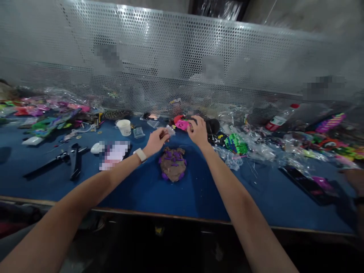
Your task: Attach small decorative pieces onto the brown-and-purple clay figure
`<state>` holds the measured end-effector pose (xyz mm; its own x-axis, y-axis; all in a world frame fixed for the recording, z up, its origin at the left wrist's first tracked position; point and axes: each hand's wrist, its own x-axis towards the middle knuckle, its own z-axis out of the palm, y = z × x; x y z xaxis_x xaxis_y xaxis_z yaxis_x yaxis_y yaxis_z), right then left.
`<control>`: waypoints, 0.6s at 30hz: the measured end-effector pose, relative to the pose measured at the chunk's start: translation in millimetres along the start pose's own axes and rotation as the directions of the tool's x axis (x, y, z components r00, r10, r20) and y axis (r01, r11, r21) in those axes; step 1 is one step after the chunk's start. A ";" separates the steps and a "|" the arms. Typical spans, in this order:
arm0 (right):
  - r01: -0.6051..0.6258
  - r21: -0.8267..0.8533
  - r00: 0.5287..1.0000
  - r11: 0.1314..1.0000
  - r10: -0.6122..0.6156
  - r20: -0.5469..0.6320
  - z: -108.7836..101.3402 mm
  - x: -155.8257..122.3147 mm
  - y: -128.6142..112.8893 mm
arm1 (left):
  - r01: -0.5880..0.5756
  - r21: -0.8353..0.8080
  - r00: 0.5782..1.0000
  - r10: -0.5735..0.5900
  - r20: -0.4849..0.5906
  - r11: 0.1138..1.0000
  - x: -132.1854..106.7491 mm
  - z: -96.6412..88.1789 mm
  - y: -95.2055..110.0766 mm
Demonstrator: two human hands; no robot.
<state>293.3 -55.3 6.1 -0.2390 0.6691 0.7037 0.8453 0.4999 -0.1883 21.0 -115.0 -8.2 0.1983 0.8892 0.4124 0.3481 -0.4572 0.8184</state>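
My left hand (157,139), with a pale band on its wrist, pinches a small clear plastic bag (170,131). To its right, my right hand (199,130) has its fingers curled at the right edge of a bright pink piece (181,124) with dark marks, and they seem to grip it. Below and between the hands, a brown, rough-surfaced shape (172,168) with purple strips and purple edge pieces lies flat on the blue table (136,197). Neither hand touches it. What lies under my right fingers is partly hidden.
A white cup (124,127), a small clear packet (138,132), a phone (114,154) and black scissors-like tools (74,161) lie left. Right are a green-blue piece (236,144), plastic bags, a bottle (282,118), a dark phone (305,184) and another person's hand (354,179). A perforated metal panel (170,57) stands behind.
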 end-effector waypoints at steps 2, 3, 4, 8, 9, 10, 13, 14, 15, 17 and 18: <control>-0.024 0.209 0.999 0.978 0.014 0.049 6.1 2.6 -22.9 | -0.040 0.046 0.998 0.038 0.045 0.998 -14.9 -2.1 -0.1; -0.052 0.321 0.995 0.946 0.020 0.100 9.1 2.6 -34.6 | -0.057 0.069 0.997 0.053 0.052 0.996 -18.3 -3.8 -0.3; -0.077 0.415 0.987 0.907 0.010 0.161 11.0 1.8 -45.6 | -0.065 0.083 0.997 0.062 0.048 0.994 -19.6 -5.8 -0.6; -0.094 0.548 0.967 0.831 -0.053 0.248 3.4 -9.9 -76.5 | -0.070 0.089 0.997 0.069 0.017 0.994 -15.7 -14.2 -3.8; -0.102 0.557 0.972 0.824 -0.037 0.233 -1.8 -14.4 -80.0 | -0.090 0.081 0.995 0.087 0.038 0.993 -14.6 -15.3 -4.7; -0.112 0.562 0.974 0.820 -0.022 0.226 -7.4 -19.3 -81.9 | -0.115 0.070 0.992 0.110 0.062 0.991 -13.7 -15.7 -5.4; -0.143 0.557 0.976 0.818 0.022 0.217 -21.4 -35.1 -79.7 | -0.152 0.015 0.984 0.150 0.094 0.988 -12.8 -12.8 -6.3; -0.148 0.543 0.977 0.826 0.036 0.211 -23.9 -40.3 -77.5 | -0.146 -0.003 0.985 0.145 0.093 0.989 -12.8 -10.9 -6.2; -0.150 0.528 0.979 0.836 0.053 0.195 -25.1 -45.2 -75.4 | -0.138 -0.015 0.986 0.139 0.092 0.990 -13.0 -9.0 -6.0; -0.149 0.504 0.984 0.851 0.079 0.158 -24.4 -53.3 -73.1 | -0.139 -0.008 0.987 0.139 0.075 0.990 -13.9 -5.9 -5.3; -0.150 0.500 0.986 0.853 0.094 0.136 -23.3 -56.2 -73.4 | -0.156 0.023 0.987 0.155 0.049 0.987 -14.8 -5.1 -4.6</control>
<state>255.8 -142.5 -3.6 -0.2212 0.7815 0.5833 0.5180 0.6009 -0.6087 11.9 -125.9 -16.0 0.2940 0.8058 0.5141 0.3342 -0.5906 0.7345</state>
